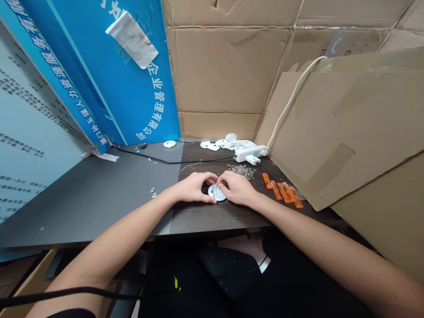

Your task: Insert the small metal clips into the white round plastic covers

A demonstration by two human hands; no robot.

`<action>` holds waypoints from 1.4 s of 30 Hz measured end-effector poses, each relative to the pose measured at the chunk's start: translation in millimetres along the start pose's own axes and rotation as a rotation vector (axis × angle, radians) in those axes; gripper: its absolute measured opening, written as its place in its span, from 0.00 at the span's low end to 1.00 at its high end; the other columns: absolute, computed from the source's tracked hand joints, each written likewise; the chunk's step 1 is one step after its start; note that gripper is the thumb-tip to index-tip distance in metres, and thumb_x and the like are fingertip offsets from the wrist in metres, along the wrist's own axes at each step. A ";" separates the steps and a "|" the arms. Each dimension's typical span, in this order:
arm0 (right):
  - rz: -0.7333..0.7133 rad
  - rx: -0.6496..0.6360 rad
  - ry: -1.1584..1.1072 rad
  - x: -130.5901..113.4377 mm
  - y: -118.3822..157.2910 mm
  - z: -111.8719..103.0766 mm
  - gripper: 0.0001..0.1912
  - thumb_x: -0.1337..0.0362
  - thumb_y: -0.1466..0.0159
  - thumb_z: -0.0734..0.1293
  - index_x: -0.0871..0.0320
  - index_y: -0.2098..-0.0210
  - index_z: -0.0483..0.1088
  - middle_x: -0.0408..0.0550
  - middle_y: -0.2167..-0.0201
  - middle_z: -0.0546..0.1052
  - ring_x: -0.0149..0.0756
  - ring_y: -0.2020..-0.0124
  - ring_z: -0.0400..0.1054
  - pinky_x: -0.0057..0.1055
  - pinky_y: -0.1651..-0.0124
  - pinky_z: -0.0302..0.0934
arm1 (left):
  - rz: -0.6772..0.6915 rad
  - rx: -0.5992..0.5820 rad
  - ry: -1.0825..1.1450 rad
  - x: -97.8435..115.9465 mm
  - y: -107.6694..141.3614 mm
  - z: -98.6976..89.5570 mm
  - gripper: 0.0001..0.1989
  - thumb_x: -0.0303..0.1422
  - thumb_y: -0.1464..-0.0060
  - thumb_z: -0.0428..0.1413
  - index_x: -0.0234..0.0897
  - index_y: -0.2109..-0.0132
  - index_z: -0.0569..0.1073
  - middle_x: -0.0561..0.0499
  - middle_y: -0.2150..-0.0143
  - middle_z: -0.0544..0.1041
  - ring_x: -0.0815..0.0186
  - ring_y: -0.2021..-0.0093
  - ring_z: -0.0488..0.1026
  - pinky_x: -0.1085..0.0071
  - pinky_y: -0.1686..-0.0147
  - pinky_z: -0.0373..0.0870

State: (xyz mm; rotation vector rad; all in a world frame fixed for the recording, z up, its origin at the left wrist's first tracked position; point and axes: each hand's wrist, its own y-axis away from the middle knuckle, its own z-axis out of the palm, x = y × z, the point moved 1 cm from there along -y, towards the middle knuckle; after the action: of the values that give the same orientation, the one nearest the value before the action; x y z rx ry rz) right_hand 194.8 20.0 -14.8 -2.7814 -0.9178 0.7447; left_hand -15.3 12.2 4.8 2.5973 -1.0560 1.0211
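A white round plastic disc with slots and raised parts lies on the dark wood-look table top. My left hand curves round its left side, thumb along the near edge and fingers at the far edge, gripping it. From the right, my right hand reaches over the disc with its thumb and fingers pinched together near the upper right part. Whatever sits in that pinch is too small to make out. Just beyond my right hand lies a pile of small metal pieces.
More white discs lie along the cardboard wall, with a lone white disc farther left. A white power strip has a black cable running left. Several orange pieces lie at the right. Tiny clear bits lie left.
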 end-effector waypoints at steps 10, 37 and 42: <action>0.053 -0.032 0.069 -9.5 4.0 -8.9 0.07 0.67 0.38 0.65 0.55 0.68 0.76 0.45 0.62 0.78 0.36 0.62 0.72 0.30 0.62 0.58 | -0.017 0.008 -0.010 -1.3 0.2 0.8 0.36 0.44 0.55 0.71 0.37 0.42 0.71 0.43 0.47 0.81 0.55 0.47 0.79 0.62 0.48 0.72; 0.037 -0.180 0.064 -18.3 7.7 -22.3 0.13 0.64 0.34 0.64 0.56 0.64 0.82 0.53 0.59 0.78 0.42 0.61 0.74 0.35 0.57 0.63 | -0.026 0.040 0.006 -2.4 0.3 2.5 0.36 0.42 0.55 0.70 0.37 0.41 0.70 0.43 0.49 0.82 0.55 0.50 0.80 0.62 0.51 0.73; 0.245 -0.037 -0.416 5.8 3.7 -24.6 0.12 0.61 0.37 0.69 0.60 0.58 0.80 0.51 0.62 0.82 0.40 0.60 0.74 0.35 0.54 0.65 | 0.055 0.141 -0.015 4.0 0.7 0.9 0.38 0.41 0.55 0.70 0.37 0.39 0.68 0.43 0.47 0.80 0.55 0.48 0.78 0.62 0.52 0.74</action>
State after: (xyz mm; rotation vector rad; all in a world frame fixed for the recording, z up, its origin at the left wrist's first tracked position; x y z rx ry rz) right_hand 212.8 21.4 3.3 -2.8556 -0.6487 1.3965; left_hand -13.3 9.2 6.6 2.7045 -1.1023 1.1293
